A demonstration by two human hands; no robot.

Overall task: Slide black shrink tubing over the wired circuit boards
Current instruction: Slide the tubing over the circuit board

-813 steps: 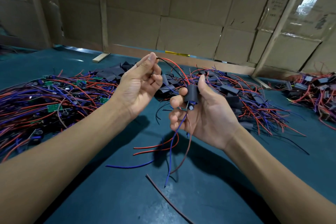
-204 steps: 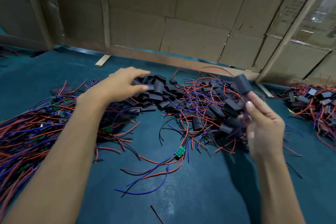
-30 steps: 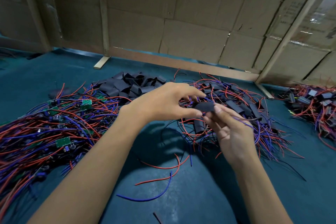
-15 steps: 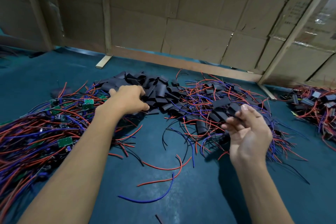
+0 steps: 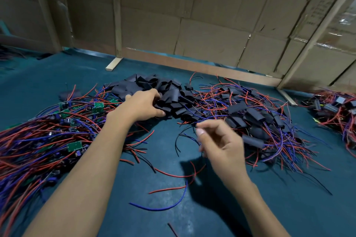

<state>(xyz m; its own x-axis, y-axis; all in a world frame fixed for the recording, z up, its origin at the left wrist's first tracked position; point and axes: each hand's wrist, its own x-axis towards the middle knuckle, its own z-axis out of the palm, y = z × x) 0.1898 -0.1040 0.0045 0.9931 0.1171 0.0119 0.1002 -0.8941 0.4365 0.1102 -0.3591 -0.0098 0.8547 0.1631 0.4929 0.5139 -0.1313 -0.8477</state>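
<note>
The left hand reaches to 12 o'clock, fingers curling onto the heap of black shrink tubing to fetch a sleeve, while the empty right hand hovers slackly, bare wired circuit boards heaped at 9 o'clock.

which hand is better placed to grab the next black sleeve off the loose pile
Left. The left hand already rests on the pile of black tubing, fingers at a piece. The right hand hangs in front of it, above the table.
</note>
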